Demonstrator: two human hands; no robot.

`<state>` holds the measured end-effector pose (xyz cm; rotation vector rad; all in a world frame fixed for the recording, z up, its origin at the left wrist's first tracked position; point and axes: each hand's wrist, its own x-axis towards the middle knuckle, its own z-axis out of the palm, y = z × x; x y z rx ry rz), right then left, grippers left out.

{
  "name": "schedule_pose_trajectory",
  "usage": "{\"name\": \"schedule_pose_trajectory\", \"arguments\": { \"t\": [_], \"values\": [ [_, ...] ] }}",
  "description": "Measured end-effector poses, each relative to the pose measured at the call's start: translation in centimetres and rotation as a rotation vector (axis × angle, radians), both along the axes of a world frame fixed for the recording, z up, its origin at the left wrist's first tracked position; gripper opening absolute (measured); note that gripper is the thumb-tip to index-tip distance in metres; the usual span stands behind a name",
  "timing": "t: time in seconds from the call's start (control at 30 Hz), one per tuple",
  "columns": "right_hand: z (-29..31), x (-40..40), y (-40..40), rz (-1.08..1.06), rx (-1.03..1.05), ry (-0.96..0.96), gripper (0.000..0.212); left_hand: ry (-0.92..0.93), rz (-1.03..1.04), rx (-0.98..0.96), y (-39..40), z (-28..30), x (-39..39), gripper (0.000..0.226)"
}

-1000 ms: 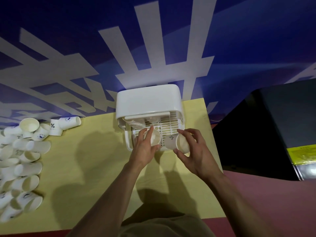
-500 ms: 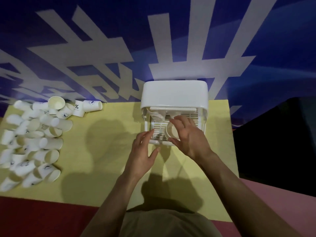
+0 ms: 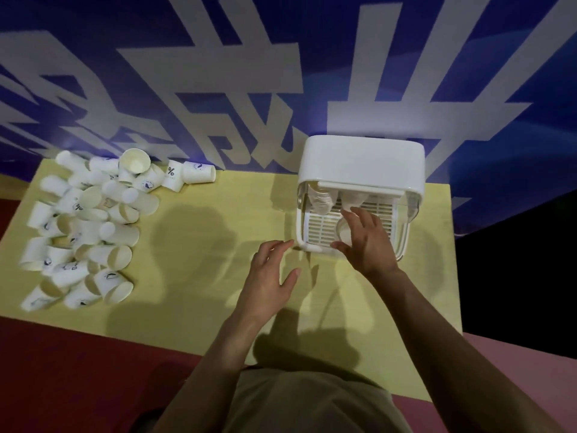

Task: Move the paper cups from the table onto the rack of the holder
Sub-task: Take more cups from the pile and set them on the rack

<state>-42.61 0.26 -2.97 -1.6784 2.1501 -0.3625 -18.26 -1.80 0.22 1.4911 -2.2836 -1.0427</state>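
Your right hand (image 3: 367, 242) grasps a white paper cup (image 3: 344, 233) on the white slotted rack (image 3: 321, 228), mouth facing you; your left hand (image 3: 269, 278) hovers released over the yellow surface (image 3: 193, 276).

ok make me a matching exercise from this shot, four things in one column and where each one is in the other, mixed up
Things:
1. left hand
2. right hand
3. pile of paper cups
4. holder

Places:
a. heaped on the left end of the yellow table
b. on a cup on the slatted rack
c. at the table's far edge, on the right
d. over bare tabletop, holding nothing

Pairs: 1-d, 2-b, 3-a, 4-c
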Motion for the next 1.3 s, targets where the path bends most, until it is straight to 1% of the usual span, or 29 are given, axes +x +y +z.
{"name": "schedule_pose_trajectory", "arguments": {
  "t": [0.03,0.17,0.27,0.47,0.63,0.73,0.83,0.9,1.07,1.2,1.3],
  "values": [
    [0.4,0.3,0.1,-0.013,-0.029,-0.005,0.072,0.004,0.006,0.001,-0.2,0.0,0.4,0.055],
    [2.2,4.1,-0.1,-0.002,-0.191,-0.012,0.046,0.018,0.039,-0.008,-1.4,-0.1,2.9,0.054],
    [3.4,8.6,-0.9,0.064,-0.22,-0.019,0.036,-0.007,0.107,-0.01,-2.5,-0.7,5.9,0.053],
    [3.5,16.6,-3.8,0.202,-0.169,-0.041,0.028,-0.061,0.376,-0.044,-4.6,-2.2,15.1,0.052],
    [2.8,23.3,-7.0,0.312,-0.116,-0.021,0.024,-0.238,0.643,-0.186,-5.9,-3.5,25.0,0.046],
    [2.4,27.2,-8.9,0.36,-0.082,-0.014,0.024,-0.302,0.827,-0.148,-6.6,-4.6,29.4,0.041],
    [1.8,30.4,-10.5,0.407,-0.06,0.011,0.024,-0.344,0.902,-0.063,-7.4,-6.1,32.5,0.049],
    [1.6,32.0,-11.4,0.426,-0.053,0.014,0.023,-0.344,0.927,0.005,-7.9,-7.1,33.8,0.055],
    [1.0,34.5,-13.3,0.458,-0.008,0.029,0.022,-0.351,0.901,0.129,-9.3,-9.8,35.9,0.057],
    [0.1,36.8,-15.3,0.479,0.025,0.012,0.026,-0.253,0.881,0.115,-9.7,-11.5,36.8,0.057],
    [-0.8,39.4,-17.0,0.536,0.051,-0.03,0.037,-0.157,0.872,0.095,-9.7,-12.2,37.7,0.056]
  ]
}}
